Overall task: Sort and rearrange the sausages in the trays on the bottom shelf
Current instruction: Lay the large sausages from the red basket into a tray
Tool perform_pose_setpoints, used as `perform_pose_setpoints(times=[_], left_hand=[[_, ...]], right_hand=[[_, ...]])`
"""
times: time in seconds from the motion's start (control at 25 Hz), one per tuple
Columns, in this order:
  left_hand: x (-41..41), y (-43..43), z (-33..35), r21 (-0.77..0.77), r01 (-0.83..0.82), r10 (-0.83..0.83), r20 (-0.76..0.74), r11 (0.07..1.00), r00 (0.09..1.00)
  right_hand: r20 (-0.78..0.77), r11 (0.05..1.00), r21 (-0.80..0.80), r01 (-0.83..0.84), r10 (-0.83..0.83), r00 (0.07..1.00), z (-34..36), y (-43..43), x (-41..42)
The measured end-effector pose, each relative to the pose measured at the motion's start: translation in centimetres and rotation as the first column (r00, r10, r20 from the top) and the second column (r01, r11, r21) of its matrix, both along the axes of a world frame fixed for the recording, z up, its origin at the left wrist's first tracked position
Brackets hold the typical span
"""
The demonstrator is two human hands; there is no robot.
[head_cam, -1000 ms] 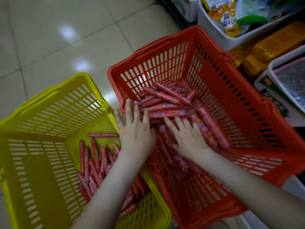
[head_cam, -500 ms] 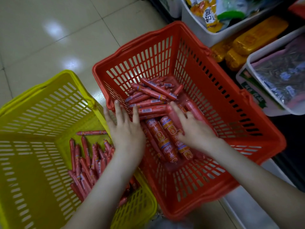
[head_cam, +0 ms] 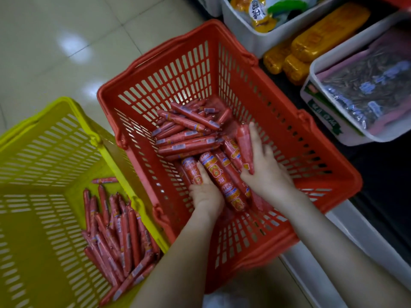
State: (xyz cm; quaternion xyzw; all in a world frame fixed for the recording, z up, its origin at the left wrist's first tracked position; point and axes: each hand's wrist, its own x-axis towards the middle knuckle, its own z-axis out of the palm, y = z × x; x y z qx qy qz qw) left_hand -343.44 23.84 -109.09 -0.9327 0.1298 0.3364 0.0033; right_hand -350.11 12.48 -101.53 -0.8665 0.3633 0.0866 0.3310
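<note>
A tiled shop floor (head_cam: 66, 52) is showing under two baskets, with the bottom shelf's two white trays (head_cam: 240, 36) sitting along the right edge and three yellow-wrapped rolls (head_cam: 329, 30) lying between them.

Both hands are working in the red basket (head_cam: 289, 134), near its near-right corner, where the thick sausages (head_cam: 222, 181) are lying side by side; about six are showing. The left hand (head_cam: 205, 194) is curling round one of them. The right hand (head_cam: 266, 174) is clamping another between thumb and fingers. Thin sausages (head_cam: 189, 123) are piling against the far wall, a dozen or so, too tangled to count exactly. The yellow basket (head_cam: 33, 241) is holding only thin ones (head_cam: 124, 236), roughly twenty, along its right wall.

The person seems to be separating thick from thin. Next, the gripped pair is probably needing a clean lift out toward a tray, without dragging neighbours along.
</note>
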Motion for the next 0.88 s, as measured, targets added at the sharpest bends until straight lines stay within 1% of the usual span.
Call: perform_pose_setpoints(times=[0.04, 0.08, 0.16, 0.2, 0.28, 0.36, 0.4, 0.44, 0.52, 0.6, 0.64, 0.68, 0.76, 0.84, 0.88], left_hand=[[0.0, 0.2, 0.9, 0.012, -0.031, 0.031, -0.007, 0.999, 0.999], [-0.2, 0.3, 2.2, 0.013, -0.024, 0.024, -0.034, 1.000, 0.999], [-1.3, 0.8, 5.5, -0.008, -0.038, 0.037, -0.073, 0.999, 0.997], [-2.1, 1.1, 7.0, -0.094, -0.037, 0.030, -0.072, 0.995, 0.997], [-3.6, 1.9, 10.6, -0.246, 0.050, -0.056, -0.019, 0.968, 0.998], [-5.3, 1.7, 14.5, -0.412, 0.157, -0.124, 0.107, 0.898, 0.986], [-6.2, 1.5, 16.2, -0.501, 0.207, -0.148, 0.156, 0.840, 0.977], [-7.3, 1.1, 17.8, -0.588, 0.256, -0.173, 0.194, 0.767, 0.966], [-9.9, -0.2, 19.6, -0.732, 0.318, -0.236, 0.217, 0.602, 0.947], [-13.0, -1.6, 19.5, -0.821, 0.330, -0.341, 0.178, 0.466, 0.923], [-14.5, -2.3, 19.0, -0.842, 0.329, -0.406, 0.147, 0.427, 0.902], [-16.2, -2.9, 18.0, -0.849, 0.331, -0.476, 0.109, 0.411, 0.873], [-19.2, -3.5, 15.3, -0.840, 0.331, -0.597, 0.010, 0.431, 0.802], [-21.2, -3.4, 12.2, -0.782, 0.369, -0.683, -0.096, 0.502, 0.724], [-21.9, -3.2, 10.5, -0.730, 0.419, -0.715, -0.134, 0.539, 0.686]], right_hand=[[0.036, 1.000, -0.006, -0.006, 0.006, 0.999, 0.3, 0.1, 0.0], [0.089, 1.000, -0.003, -0.004, 0.004, 0.996, 0.9, 0.1, -0.3], [0.246, 0.999, 0.040, 0.033, -0.042, 0.968, 2.9, 0.0, -1.8], [0.341, 0.995, 0.071, 0.066, -0.086, 0.936, 4.2, -0.2, -2.7], [0.499, 0.984, 0.122, 0.130, -0.174, 0.849, 6.8, -0.6, -5.5], [0.620, 0.962, 0.193, 0.194, -0.273, 0.736, 8.8, -1.1, -9.1], [0.640, 0.939, 0.256, 0.228, -0.342, 0.689, 9.6, -1.2, -11.1], [0.635, 0.912, 0.318, 0.260, -0.409, 0.656, 10.2, -1.2, -12.9], [0.577, 0.856, 0.381, 0.351, -0.516, 0.633, 10.6, -1.2, -16.3], [0.486, 0.792, 0.403, 0.459, -0.609, 0.626, 9.8, -1.1, -19.7], [0.446, 0.766, 0.407, 0.497, -0.642, 0.624, 9.2, -1.0, -21.2], [0.405, 0.743, 0.415, 0.525, -0.668, 0.625, 8.4, -0.8, -22.8], [0.328, 0.700, 0.433, 0.567, -0.709, 0.624, 6.0, 0.1, -26.2], [0.249, 0.674, 0.409, 0.615, -0.731, 0.635, 3.3, 1.6, -29.2], [0.203, 0.655, 0.398, 0.642, -0.746, 0.635, 1.7, 2.6, -30.5]])
